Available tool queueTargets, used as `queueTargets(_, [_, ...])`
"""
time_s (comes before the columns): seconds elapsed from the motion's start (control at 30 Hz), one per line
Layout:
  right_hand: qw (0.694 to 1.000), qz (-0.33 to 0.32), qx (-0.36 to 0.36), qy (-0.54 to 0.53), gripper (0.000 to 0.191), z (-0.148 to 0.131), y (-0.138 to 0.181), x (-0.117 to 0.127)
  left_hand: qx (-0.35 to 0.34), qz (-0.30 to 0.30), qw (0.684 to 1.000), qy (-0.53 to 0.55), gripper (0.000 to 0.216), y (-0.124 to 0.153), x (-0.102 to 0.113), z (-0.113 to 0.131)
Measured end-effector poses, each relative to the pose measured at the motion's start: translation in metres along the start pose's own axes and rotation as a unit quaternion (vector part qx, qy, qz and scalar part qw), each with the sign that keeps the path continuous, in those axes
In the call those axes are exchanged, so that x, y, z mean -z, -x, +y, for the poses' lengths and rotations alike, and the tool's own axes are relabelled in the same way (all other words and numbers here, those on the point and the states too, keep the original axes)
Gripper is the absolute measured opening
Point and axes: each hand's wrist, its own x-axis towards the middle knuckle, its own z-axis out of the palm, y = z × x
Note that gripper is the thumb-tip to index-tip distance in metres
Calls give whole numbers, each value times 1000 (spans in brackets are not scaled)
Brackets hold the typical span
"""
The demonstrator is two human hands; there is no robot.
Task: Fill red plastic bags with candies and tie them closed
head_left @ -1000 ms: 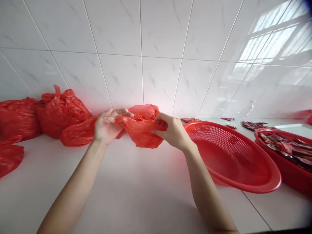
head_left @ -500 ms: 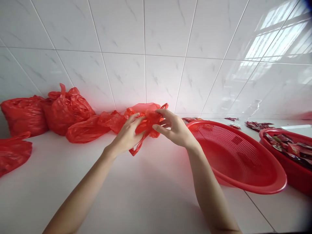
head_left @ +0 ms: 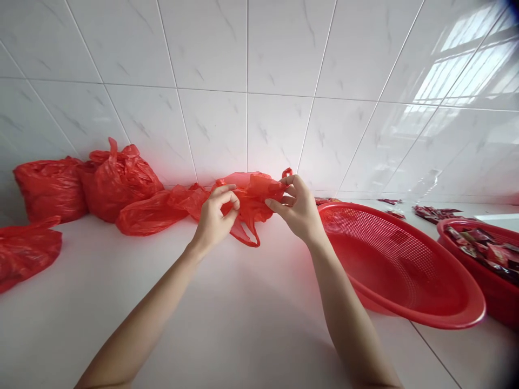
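Print on the packets [head_left: 486, 249] in the red tub [head_left: 498, 296] is too small to be read. A thin red bag [head_left: 259, 195] is spread between both hands, near the tiled wall [head_left: 271, 135], its right side pinched in the nearly closed grip of the right hand [head_left: 300, 210]. By its left side the left hand [head_left: 214, 216] is curled; whether film is caught there cannot be told. Both forearms are stretched forward.

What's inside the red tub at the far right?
Small shiny packets show on top inside the tub; whatever lies beneath them is covered and can't be seen.
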Motion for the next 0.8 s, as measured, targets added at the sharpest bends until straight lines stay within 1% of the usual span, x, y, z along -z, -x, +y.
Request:
queueTargets(0.1, [1000, -10, 3, -3, 29, -2, 1, 0, 30, -27, 999, 19, 20, 0, -1, -1])
queueTargets(0.17, [1000, -17, 5, -4, 27, -3, 2, 0, 60, -48, 997, 32, 29, 0, -2, -1])
queueTargets(0.23, [1000, -21, 4, -3, 27, -4, 2, 0, 97, -67, 992, 52, 34, -1, -3, -1])
queueTargets(0.3, [1000, -29, 0, -1, 26, -5, 3, 0, 132, -77, 986, 70, 37, -1, -3, -1])
queueTargets(0.37, [999, -39, -3, 0, 27, -6, 3, 1, 151, -81, 982, 75, 44, -1, -3, -2])
queueTargets(0.47, [999, -51, -4, 13, 27, -5, 3, 2, 140, -97, 982, 74, 53, 1, -3, -5])
queueTargets(0.57, [998, -52, -8, 46, 29, -5, 3, 4, 115, -133, 981, 77, 66, 2, -4, -7])
queueTargets(0.67, [994, -41, -17, 97, 34, -4, 3, 8, 127, -152, 979, 56, 77, 2, -3, -6])
queueTargets(0.8, [984, -12, -37, 172, 37, -3, 2, 18, 140, -152, 978, 7, 86, 2, 0, -7])
